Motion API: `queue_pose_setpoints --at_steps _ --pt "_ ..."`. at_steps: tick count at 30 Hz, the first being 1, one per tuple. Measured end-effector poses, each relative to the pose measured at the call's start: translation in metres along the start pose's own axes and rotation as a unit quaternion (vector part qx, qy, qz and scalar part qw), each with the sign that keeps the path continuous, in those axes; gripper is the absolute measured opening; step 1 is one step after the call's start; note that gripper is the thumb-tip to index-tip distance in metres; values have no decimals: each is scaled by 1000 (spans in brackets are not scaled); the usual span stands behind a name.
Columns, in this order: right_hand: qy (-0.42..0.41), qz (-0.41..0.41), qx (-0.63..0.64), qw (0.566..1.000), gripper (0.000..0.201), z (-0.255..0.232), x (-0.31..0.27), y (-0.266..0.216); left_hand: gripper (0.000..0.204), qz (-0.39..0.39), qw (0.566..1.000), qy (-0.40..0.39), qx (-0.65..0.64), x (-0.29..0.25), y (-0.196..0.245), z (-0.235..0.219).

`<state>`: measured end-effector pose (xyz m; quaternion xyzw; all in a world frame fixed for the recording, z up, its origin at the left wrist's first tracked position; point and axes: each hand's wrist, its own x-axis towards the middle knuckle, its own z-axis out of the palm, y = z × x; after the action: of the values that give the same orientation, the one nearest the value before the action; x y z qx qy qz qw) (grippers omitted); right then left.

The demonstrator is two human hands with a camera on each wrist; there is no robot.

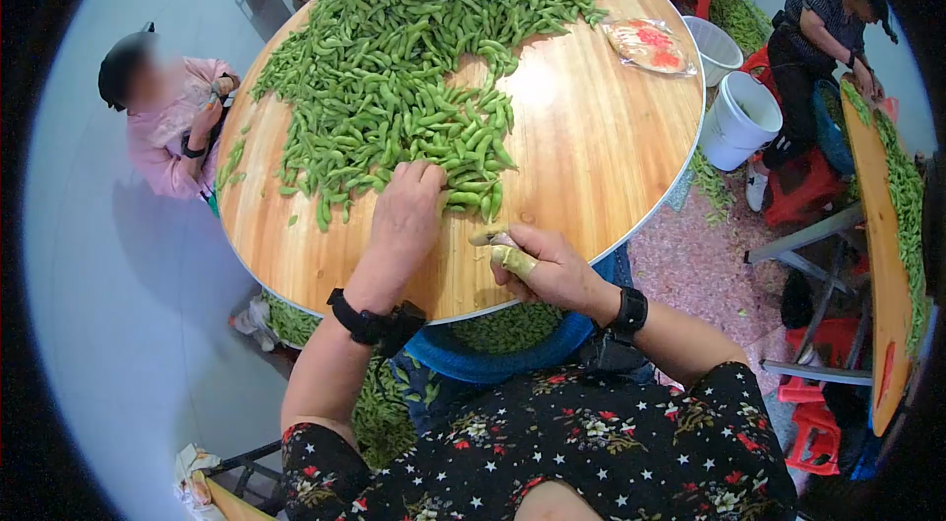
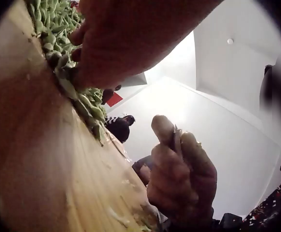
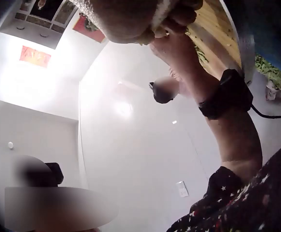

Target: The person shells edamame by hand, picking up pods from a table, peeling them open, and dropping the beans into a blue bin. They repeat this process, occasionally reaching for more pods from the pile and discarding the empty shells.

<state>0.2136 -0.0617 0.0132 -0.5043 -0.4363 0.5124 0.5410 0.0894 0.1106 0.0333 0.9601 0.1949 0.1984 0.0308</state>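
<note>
A large heap of green soybean pods [image 1: 404,58] covers the far and left part of the round wooden table [image 1: 591,137]. My left hand [image 1: 409,210] reaches to the near edge of the heap, fingers pointing down among the pods. In the left wrist view its fingertips touch pods [image 2: 65,79]; I cannot tell whether they pinch one. To the right, over the table's near edge, my right hand [image 1: 547,265] has yellowish coverings on thumb and finger. It pinches a small thin metal blade [image 2: 177,140] between them, its handle hidden in the hand.
Below the table's near edge sits a blue tub [image 1: 463,368] holding pods. A clear packet [image 1: 648,46] lies at the table's right. White buckets [image 1: 739,122] stand beyond it. One person [image 1: 172,117] is at the left, another [image 1: 823,38] at the right by a second table [image 1: 877,255].
</note>
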Motion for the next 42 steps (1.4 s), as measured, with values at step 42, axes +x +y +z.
queue_pose_setpoints --at_steps 42 --pt "-141 174 365 904 17 13 -5 0 41 -286 427 -39 -857 -104 63 -6"
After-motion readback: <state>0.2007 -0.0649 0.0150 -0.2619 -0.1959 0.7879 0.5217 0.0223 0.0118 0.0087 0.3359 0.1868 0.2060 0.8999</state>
